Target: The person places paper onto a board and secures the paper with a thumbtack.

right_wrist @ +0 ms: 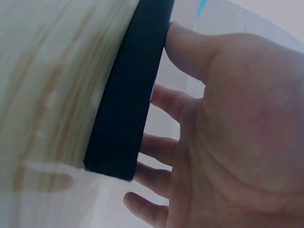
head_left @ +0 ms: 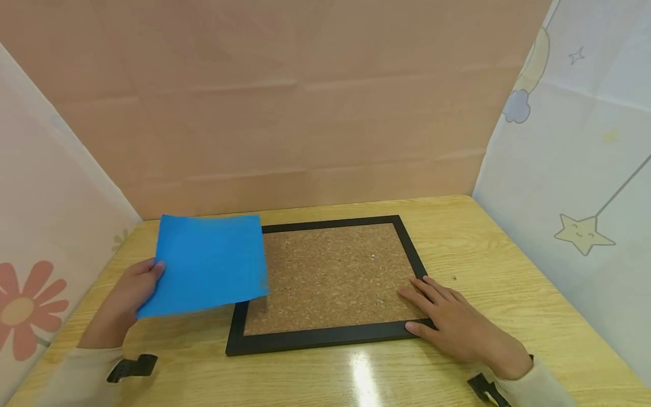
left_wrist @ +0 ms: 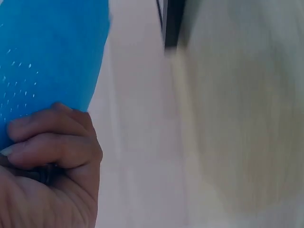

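1. My left hand pinches the blue sheet at its lower-left corner. In the left wrist view my fingers are curled over the sheet's edge. The sheet is up off the table, and its right edge overhangs the left side of the cork board.
2. My right hand lies flat with straight fingers on the board's near-right corner, gripping nothing. The thumb sits against the black frame; the right wrist view shows the frame edge right by my palm.
3. The board lies flat on the table, roughly centred, long side towards me.
4. Risk: a one-corner grip leaves the sheet floppy. The free corner could droop, catch the frame's raised lip and crease or fold under.
5. Risk: the board is held at one corner only. A sideways push from the sheet or my left hand could pivot it around that corner on the glossy table top.
6. Risk: there's a small pale speck on the cork, possibly a pin, too small to tell. If it is one, the sheet could snag or tear on it.
7. Room: bare table left of the board under my left hand, a strip in front, and more to the right. Fabric walls sit close on the left, back and right, so lateral swing is limited. The space above is open.
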A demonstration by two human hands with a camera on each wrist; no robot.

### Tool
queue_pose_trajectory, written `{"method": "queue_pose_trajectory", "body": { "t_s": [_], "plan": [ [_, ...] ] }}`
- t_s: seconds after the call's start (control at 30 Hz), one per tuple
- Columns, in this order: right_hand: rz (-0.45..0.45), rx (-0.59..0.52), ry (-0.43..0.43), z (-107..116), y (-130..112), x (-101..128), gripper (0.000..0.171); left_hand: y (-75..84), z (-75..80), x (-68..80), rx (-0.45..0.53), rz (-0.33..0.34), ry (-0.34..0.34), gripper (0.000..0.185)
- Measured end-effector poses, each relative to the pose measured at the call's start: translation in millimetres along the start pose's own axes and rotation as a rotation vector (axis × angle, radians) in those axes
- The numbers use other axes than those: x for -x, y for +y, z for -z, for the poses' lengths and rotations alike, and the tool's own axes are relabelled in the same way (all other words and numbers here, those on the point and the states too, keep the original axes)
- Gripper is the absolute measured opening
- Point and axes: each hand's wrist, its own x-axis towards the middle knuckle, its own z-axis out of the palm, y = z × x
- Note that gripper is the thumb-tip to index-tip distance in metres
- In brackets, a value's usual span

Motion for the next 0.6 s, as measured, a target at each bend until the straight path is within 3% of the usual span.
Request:
{"method": "queue_pose_trajectory", "body": {
  "t_s": [0.13, 0.4, 0.5, 0.6],
  "plan": [
    [0.0, -0.003, 0.0, 1, 0, 1, 0.058, 20.7, -40.8, -8.0, 0.131, -0.018, -0.08, 0.061],
    [0.004, -0.001, -0.005, 1, 2, 3, 0.057, 49.8, -127.4, -24.7, 0.216, -0.054, -0.189, 0.055],
    [0.006, -0.01, -0.011, 0, 1, 2, 0.057, 55.3, -149.4, -26.5, 0.223, -0.06, -0.183, 0.05],
    [0.014, -0.018, -0.007, 0, 0, 1, 0.057, 60.2, -160.8, -27.7, 0.233, -0.074, -0.171, 0.044]
  ]
}}
